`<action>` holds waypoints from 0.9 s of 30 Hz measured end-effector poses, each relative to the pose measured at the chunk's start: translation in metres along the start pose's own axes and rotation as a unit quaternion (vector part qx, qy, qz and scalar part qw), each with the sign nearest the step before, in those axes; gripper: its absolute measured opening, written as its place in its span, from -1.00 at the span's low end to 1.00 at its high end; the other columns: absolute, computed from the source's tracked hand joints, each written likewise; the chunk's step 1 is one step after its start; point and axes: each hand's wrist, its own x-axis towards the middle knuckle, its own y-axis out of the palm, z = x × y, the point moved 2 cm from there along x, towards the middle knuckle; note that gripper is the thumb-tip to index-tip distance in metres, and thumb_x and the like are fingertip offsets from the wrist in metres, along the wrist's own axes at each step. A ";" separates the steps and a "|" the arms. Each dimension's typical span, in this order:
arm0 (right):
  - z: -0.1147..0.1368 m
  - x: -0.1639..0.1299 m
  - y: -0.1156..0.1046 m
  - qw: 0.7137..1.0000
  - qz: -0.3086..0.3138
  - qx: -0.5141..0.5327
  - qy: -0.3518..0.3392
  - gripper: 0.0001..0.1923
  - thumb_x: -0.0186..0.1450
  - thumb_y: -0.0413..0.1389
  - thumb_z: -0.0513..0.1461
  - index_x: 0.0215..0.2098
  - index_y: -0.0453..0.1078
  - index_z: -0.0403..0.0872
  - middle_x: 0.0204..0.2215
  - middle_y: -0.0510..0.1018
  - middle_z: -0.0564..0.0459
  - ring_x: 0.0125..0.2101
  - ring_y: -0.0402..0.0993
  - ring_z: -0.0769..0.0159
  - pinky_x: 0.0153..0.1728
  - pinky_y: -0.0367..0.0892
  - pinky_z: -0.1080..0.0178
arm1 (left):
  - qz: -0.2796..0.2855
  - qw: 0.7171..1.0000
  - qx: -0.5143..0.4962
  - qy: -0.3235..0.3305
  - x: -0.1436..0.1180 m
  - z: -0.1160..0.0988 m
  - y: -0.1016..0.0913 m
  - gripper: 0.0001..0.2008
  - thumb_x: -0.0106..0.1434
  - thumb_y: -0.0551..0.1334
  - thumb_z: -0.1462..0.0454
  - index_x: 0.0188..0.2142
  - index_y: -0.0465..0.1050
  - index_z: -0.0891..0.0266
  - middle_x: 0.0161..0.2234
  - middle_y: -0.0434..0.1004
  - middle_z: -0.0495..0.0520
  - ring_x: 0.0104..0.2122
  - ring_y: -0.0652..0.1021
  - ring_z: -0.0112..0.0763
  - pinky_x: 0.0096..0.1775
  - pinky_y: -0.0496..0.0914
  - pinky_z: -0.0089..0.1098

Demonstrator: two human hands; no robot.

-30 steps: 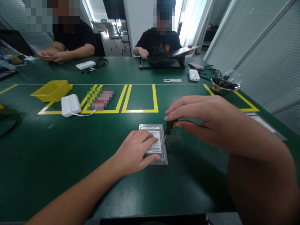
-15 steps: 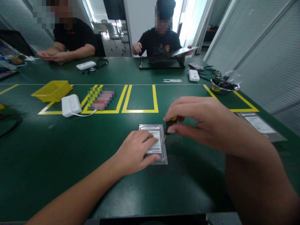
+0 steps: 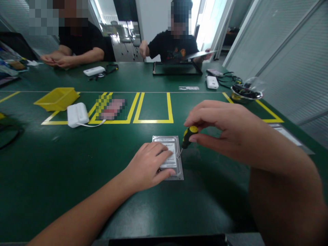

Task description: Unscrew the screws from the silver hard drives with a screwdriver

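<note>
Head view: left hand flat on the hard drive, pinning it mid-desk near the front edge. Right hand pinches the screwdriver, tip at the drive's right edge. Likely unscrewing; next needs the bit seated, steady turns.

The right hand sits a little higher than a second ago, and its fingers have drawn back from the screwdriver, so the yellow cap of the handle now shows where it was covered before. The handle leans more to the right. Across the desk, the person in black has swung a hand from the frame out to the side.
</note>
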 end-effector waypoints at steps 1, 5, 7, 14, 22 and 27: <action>-0.001 0.000 0.000 1.000 0.003 0.004 -0.004 -0.84 0.27 0.16 -0.25 -0.17 0.46 -0.06 -0.20 0.51 0.03 -0.23 0.41 0.30 -0.24 0.28 0.27 | 0.001 1.000 0.000 -0.001 0.000 0.000 0.000 -0.52 0.33 0.17 -0.03 0.10 0.37 0.20 0.03 0.44 0.18 0.03 0.41 -0.05 0.03 0.30 -0.03; -0.005 -0.001 -0.001 0.999 0.023 0.031 -0.027 -0.81 0.32 0.11 -0.23 -0.11 0.47 -0.06 -0.18 0.53 0.02 -0.19 0.43 0.30 -0.17 0.29 0.25 | -0.001 1.000 -0.001 -0.001 0.000 0.001 0.000 -0.53 0.34 0.16 -0.03 0.10 0.38 0.19 0.02 0.44 0.17 0.03 0.41 -0.06 0.04 0.30 -0.03; -0.006 -0.002 -0.002 0.997 0.036 0.050 -0.038 -0.79 0.33 0.07 -0.27 -0.09 0.47 -0.07 -0.14 0.55 0.02 -0.14 0.45 0.30 -0.11 0.29 0.25 | -0.003 1.000 -0.001 0.001 0.000 0.001 0.001 -0.52 0.34 0.16 -0.03 0.10 0.38 0.19 0.02 0.45 0.17 0.03 0.42 -0.06 0.03 0.30 -0.04; -0.008 -0.006 -0.005 0.992 0.057 0.092 -0.065 -0.76 0.33 0.04 -0.32 -0.10 0.48 -0.06 -0.11 0.57 0.02 -0.10 0.48 0.30 -0.06 0.31 0.29 | -0.006 1.000 0.002 0.002 0.000 0.002 0.001 -0.53 0.34 0.17 -0.02 0.10 0.38 0.20 0.02 0.45 0.17 0.03 0.42 -0.07 0.03 0.30 -0.05; -0.001 -0.004 -0.004 0.995 0.061 0.069 -0.045 -0.79 0.36 0.05 -0.24 -0.10 0.49 -0.05 -0.15 0.56 0.01 -0.17 0.45 0.29 -0.13 0.29 0.26 | -0.012 1.000 0.005 0.006 0.000 0.001 0.001 -0.52 0.34 0.16 -0.03 0.10 0.38 0.21 0.02 0.45 0.18 0.02 0.43 -0.07 0.03 0.31 -0.04; 0.004 0.003 0.005 1.000 -0.002 0.007 -0.025 -0.86 0.33 0.12 -0.22 -0.22 0.51 -0.06 -0.26 0.53 0.01 -0.28 0.42 0.30 -0.28 0.25 0.26 | -0.013 1.000 0.009 0.004 0.002 -0.001 0.001 -0.52 0.33 0.16 -0.04 0.09 0.39 0.21 0.01 0.45 0.18 0.01 0.43 -0.06 0.00 0.32 -0.04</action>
